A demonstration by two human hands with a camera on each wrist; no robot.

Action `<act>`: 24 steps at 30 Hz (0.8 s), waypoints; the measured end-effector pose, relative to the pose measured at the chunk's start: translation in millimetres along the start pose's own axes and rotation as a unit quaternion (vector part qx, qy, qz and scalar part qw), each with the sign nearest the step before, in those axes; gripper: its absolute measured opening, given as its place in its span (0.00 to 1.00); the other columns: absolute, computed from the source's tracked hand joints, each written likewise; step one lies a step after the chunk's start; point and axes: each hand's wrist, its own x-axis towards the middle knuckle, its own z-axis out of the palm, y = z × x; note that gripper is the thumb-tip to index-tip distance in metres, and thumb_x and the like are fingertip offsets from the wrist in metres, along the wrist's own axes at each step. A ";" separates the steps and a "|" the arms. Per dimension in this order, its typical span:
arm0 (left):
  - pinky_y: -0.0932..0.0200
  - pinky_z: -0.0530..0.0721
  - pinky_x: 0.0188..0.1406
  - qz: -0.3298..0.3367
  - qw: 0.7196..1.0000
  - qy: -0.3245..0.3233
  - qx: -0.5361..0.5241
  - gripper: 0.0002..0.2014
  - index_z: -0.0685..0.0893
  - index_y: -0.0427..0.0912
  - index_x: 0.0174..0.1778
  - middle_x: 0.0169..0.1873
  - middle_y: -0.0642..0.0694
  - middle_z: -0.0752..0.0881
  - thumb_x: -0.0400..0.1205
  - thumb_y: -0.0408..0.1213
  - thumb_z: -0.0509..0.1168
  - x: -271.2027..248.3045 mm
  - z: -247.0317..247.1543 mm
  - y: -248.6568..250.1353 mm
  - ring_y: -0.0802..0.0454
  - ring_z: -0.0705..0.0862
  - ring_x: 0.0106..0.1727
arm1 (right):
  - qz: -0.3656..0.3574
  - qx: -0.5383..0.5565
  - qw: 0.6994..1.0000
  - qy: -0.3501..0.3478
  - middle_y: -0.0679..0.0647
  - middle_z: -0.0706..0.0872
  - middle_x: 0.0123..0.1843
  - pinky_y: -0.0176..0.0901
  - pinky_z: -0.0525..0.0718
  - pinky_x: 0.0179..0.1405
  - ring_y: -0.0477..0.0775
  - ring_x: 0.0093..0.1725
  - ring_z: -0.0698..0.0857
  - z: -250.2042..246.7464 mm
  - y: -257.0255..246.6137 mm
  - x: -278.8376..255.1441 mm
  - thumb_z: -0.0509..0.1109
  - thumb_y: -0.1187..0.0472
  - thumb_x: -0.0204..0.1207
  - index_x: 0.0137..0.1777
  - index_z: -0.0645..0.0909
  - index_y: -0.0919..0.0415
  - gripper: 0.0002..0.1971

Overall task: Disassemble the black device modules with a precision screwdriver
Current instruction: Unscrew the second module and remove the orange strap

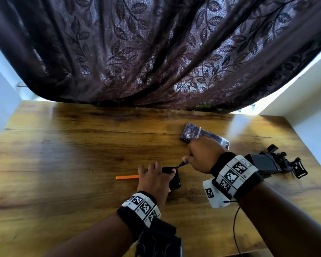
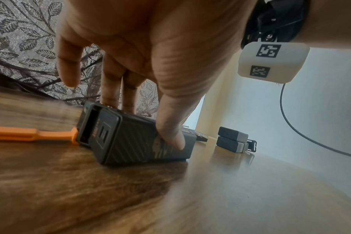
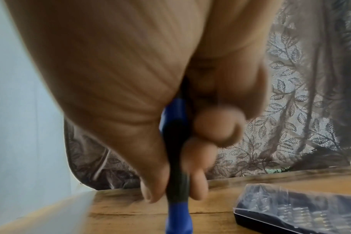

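A black ribbed device module (image 1: 172,178) (image 2: 138,139) lies on the wooden table. My left hand (image 1: 154,176) (image 2: 142,66) holds it down, thumb on its near side and fingers over the far edge. My right hand (image 1: 202,154) (image 3: 170,182) grips a blue and black precision screwdriver (image 1: 183,163) (image 3: 176,166). Its tip points down-left at the module's upper right corner. Whether the tip touches a screw is hidden. The right wrist view is blurred.
An orange pry tool (image 1: 127,177) (image 2: 30,134) lies left of the module. A clear-lidded bit case (image 1: 200,135) (image 3: 298,207) sits behind my right hand. More black modules with mounts (image 1: 272,162) (image 2: 233,139) lie at the right. A dark leaf-patterned curtain (image 1: 156,52) hangs over the table's far edge.
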 end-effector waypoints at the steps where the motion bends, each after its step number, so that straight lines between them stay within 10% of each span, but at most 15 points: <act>1: 0.30 0.61 0.77 -0.001 1.000 0.000 0.001 0.33 0.57 0.65 0.87 0.73 0.39 0.68 0.87 0.52 0.63 0.0 0.5 0.0 0.38 0.69 0.74 | 0.005 -0.018 1.000 0.001 0.49 0.81 0.34 0.52 0.88 0.49 0.53 0.41 0.86 -0.9 -2.3 0.0 0.65 0.42 0.84 0.33 0.76 0.54 0.21; 6: 0.30 0.61 0.77 -0.006 1.000 -0.001 -0.001 0.33 0.57 0.65 0.87 0.74 0.40 0.67 0.87 0.52 0.64 0.1 1.2 0.6 0.38 0.68 0.74 | 0.011 -0.020 1.000 -0.015 0.52 0.85 0.49 0.50 0.86 0.52 0.54 0.49 0.85 -0.7 -2.6 -3.1 0.69 0.42 0.82 0.43 0.81 0.55 0.16; 9: 0.30 0.60 0.77 -0.008 1.000 0.000 0.000 0.33 0.57 0.65 0.87 0.73 0.40 0.67 0.87 0.52 0.64 0.5 1.1 1.3 0.38 0.69 0.74 | -0.048 0.034 0.998 0.011 0.47 0.78 0.59 0.41 0.78 0.50 0.49 0.53 0.80 0.5 -1.5 -5.3 0.74 0.60 0.77 0.58 0.82 0.52 0.11; 12: 0.29 0.60 0.77 -0.010 1.000 -0.001 -0.001 0.32 0.57 0.65 0.87 0.73 0.40 0.67 0.87 0.52 0.63 0.0 0.9 1.7 0.38 0.69 0.74 | -0.063 0.058 0.996 0.016 0.47 0.79 0.54 0.37 0.76 0.45 0.46 0.50 0.79 1.5 -5.5 -4.3 0.72 0.66 0.77 0.52 0.83 0.53 0.08; 15: 0.29 0.61 0.77 -0.009 1.000 0.000 0.002 0.32 0.57 0.65 0.87 0.73 0.40 0.67 0.87 0.52 0.63 -0.8 0.4 1.5 0.38 0.69 0.74 | -0.047 0.058 0.996 0.040 0.48 0.80 0.49 0.37 0.74 0.41 0.47 0.46 0.80 3.6 -10.1 0.1 0.72 0.60 0.80 0.47 0.85 0.56 0.02; 20: 0.28 0.60 0.77 -0.007 1.000 -0.003 0.003 0.32 0.57 0.65 0.87 0.74 0.39 0.66 0.88 0.51 0.63 -1.2 -1.2 1.3 0.37 0.68 0.75 | 0.004 0.029 0.999 0.038 0.55 0.89 0.43 0.50 0.85 0.49 0.55 0.45 0.87 4.7 -7.0 6.8 0.61 0.47 0.89 0.43 0.84 0.60 0.20; 24: 0.28 0.59 0.78 -0.007 1.000 -0.004 0.003 0.32 0.57 0.65 0.87 0.75 0.39 0.66 0.88 0.51 0.63 -1.1 -1.0 1.4 0.37 0.68 0.76 | -0.004 0.013 1.000 0.026 0.52 0.86 0.52 0.51 0.85 0.54 0.53 0.52 0.85 4.8 -1.4 6.0 0.67 0.39 0.83 0.51 0.85 0.57 0.19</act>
